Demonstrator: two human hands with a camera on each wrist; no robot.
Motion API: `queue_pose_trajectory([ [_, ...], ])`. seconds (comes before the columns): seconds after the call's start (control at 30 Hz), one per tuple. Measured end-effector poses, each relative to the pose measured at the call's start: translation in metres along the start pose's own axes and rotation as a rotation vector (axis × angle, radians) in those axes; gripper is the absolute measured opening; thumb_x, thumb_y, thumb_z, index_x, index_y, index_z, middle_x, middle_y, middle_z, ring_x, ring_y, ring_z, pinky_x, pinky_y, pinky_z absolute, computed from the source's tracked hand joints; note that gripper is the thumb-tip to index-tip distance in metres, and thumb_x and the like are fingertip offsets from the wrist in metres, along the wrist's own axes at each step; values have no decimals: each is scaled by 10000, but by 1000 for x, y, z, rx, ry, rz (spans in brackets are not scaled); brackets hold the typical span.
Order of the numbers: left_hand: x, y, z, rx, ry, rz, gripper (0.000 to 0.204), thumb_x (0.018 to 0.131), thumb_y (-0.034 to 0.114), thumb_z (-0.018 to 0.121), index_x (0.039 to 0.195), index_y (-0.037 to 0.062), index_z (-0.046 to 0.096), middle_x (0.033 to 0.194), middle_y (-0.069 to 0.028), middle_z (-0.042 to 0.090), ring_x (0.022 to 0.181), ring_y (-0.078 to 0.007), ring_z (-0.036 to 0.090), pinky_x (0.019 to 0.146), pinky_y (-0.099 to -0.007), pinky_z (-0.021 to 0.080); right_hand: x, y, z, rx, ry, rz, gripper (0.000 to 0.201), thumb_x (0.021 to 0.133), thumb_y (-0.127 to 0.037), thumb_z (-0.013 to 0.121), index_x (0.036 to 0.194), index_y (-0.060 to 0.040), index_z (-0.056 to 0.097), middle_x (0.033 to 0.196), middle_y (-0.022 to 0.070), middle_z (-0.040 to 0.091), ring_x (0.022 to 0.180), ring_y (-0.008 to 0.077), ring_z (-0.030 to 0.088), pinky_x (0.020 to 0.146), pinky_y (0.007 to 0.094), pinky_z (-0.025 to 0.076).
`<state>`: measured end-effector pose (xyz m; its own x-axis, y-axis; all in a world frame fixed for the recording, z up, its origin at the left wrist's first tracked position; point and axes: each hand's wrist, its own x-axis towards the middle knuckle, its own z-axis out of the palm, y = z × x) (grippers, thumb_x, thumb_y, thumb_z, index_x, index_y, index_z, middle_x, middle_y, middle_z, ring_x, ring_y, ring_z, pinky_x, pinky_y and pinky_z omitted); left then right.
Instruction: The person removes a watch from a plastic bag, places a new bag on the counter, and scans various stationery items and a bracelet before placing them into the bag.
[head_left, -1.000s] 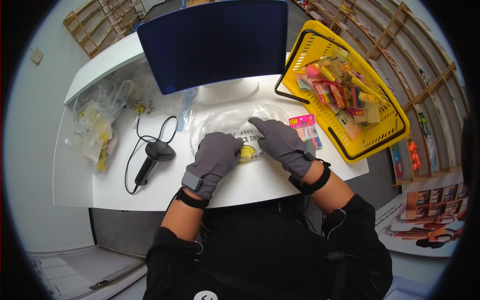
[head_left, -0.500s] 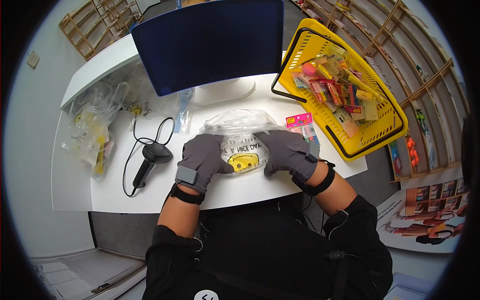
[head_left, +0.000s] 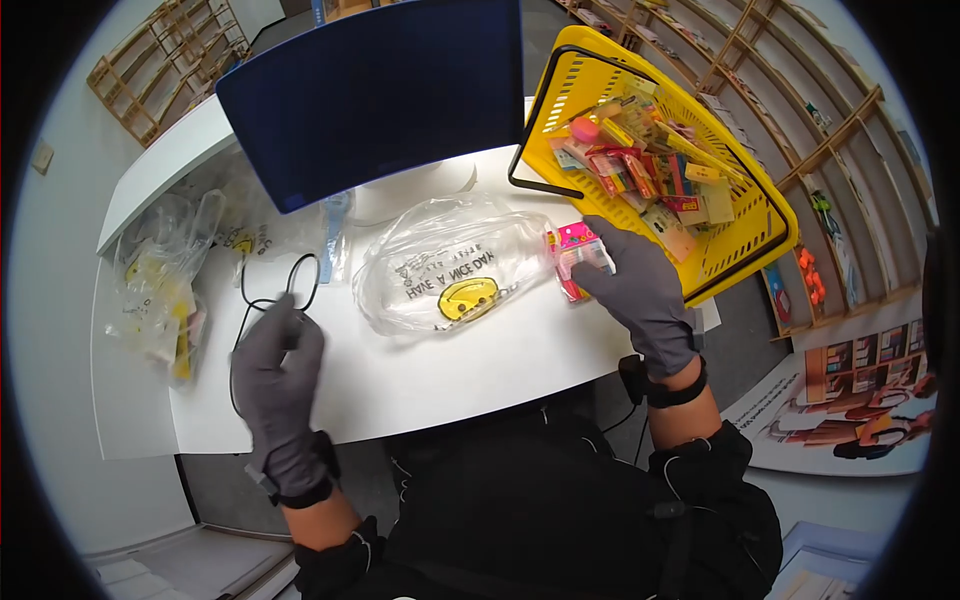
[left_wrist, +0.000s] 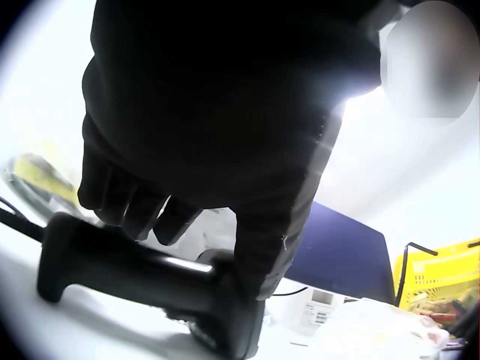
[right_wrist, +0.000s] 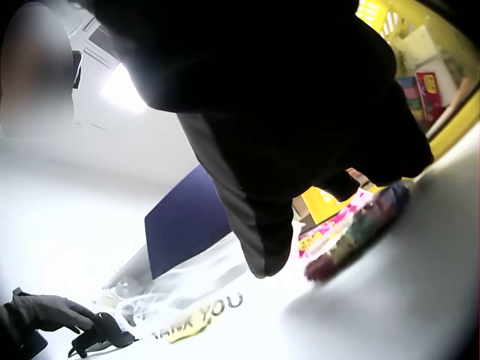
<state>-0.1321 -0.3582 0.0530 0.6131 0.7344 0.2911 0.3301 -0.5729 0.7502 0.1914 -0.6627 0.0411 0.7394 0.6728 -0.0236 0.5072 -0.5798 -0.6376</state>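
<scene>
My gloved left hand (head_left: 278, 390) is over the black barcode scanner (left_wrist: 135, 266), which it hides in the head view. In the left wrist view the fingers spread above the scanner's handle, and the thumb reaches down at its head. My gloved right hand (head_left: 645, 295) is at a small packet with a pink header (head_left: 577, 236) and colourful contents, right of the bag. The thumb overlaps the packet in the head view; in the right wrist view it stands apart from it. Between the hands lies a clear plastic bag (head_left: 430, 270) printed with a yellow smiley.
A yellow basket (head_left: 775, 250) full of packaged items stands at the right. Behind the bag is a dark monitor (head_left: 380, 95). More plastic bags (head_left: 160, 280) lie at the left of the white counter (head_left: 440, 390), and the scanner's cable (head_left: 282, 256) loops near them.
Both hands have let go of the plastic bag, which now lies flat on the counter. The left hand has moved left to the scanner, the right hand to the pink packet.
</scene>
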Motion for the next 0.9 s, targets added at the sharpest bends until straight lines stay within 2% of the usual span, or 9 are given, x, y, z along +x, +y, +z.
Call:
queue_pose_trajectory([
  [0.07, -3, -37, -19, -57, 41, -110, 502, 911, 152, 876, 1381, 6, 778, 1200, -195, 854, 1006, -323, 838, 888, -414, 636, 3, 29, 15, -453, 83, 106, 1038, 844, -547, 857, 1688, -43, 524, 1332, 238, 791, 1184, 395, 777, 1050, 470, 611],
  [0.13, -14, -105, -29, 618, 269, 174, 562, 889, 223, 883, 1393, 1, 771, 1160, -203, 854, 958, -326, 833, 871, -415, 633, 3, 40, 33, -508, 111, 87, 1070, 828, -574, 855, 1692, -40, 518, 1317, 243, 791, 1176, 399, 779, 1040, 474, 613],
  [0.17, -15, -103, -28, 618, 267, 176, 562, 889, 223, 883, 1393, 1, 771, 1160, -203, 854, 958, -326, 833, 871, -415, 633, 2, 43, 42, -561, 133, 60, 1103, 811, -601, 854, 1695, -37, 513, 1303, 247, 791, 1169, 402, 780, 1029, 477, 615],
  [0.27, -21, -90, -26, 481, 12, -215, 568, 895, 307, 862, 1380, 21, 787, 1099, -199, 859, 928, -337, 828, 844, -448, 622, 2, 55, 62, -623, 164, 30, 1131, 797, -614, 849, 1703, -33, 501, 1276, 247, 791, 1150, 408, 781, 1004, 484, 619],
  [0.5, -19, -85, -10, 451, -30, -283, 404, 929, 346, 809, 1167, 19, 822, 972, -197, 841, 908, -382, 812, 819, -484, 597, 1, 52, 60, -557, 93, 99, 1088, 798, -498, 820, 1709, -14, 477, 1224, 237, 783, 1110, 412, 778, 950, 495, 623],
  [0.6, -25, -85, -9, 503, -15, -274, 380, 930, 357, 804, 1104, 19, 817, 943, -196, 831, 889, -399, 800, 811, -492, 589, -9, 51, 67, -629, 122, 16, 1017, 784, -404, 801, 1666, 10, 509, 1036, 198, 779, 972, 372, 779, 849, 490, 618],
  [0.7, -30, -79, -10, 485, 1, -281, 375, 925, 377, 820, 1069, 32, 808, 934, -191, 825, 887, -422, 791, 821, -511, 590, -24, 43, 56, -554, 79, 65, 1009, 767, -365, 793, 1680, -31, 522, 1112, 228, 774, 1013, 391, 776, 886, 492, 621],
  [0.83, -57, -66, -15, 508, 49, -284, 340, 934, 299, 814, 1105, 5, 804, 897, -164, 822, 850, -339, 798, 730, -461, 576, -47, 47, 44, -410, 117, 93, 988, 782, -320, 791, 1697, -67, 517, 1166, 230, 772, 1047, 384, 776, 904, 494, 622],
  [0.9, -75, -38, -19, 43, 117, -398, 296, 946, 251, 817, 1134, 24, 802, 922, -130, 825, 859, -289, 801, 688, -426, 565, -60, 51, 36, -364, 142, 94, 979, 793, -308, 791, 1702, -75, 512, 1174, 224, 772, 1053, 377, 777, 904, 494, 622],
])
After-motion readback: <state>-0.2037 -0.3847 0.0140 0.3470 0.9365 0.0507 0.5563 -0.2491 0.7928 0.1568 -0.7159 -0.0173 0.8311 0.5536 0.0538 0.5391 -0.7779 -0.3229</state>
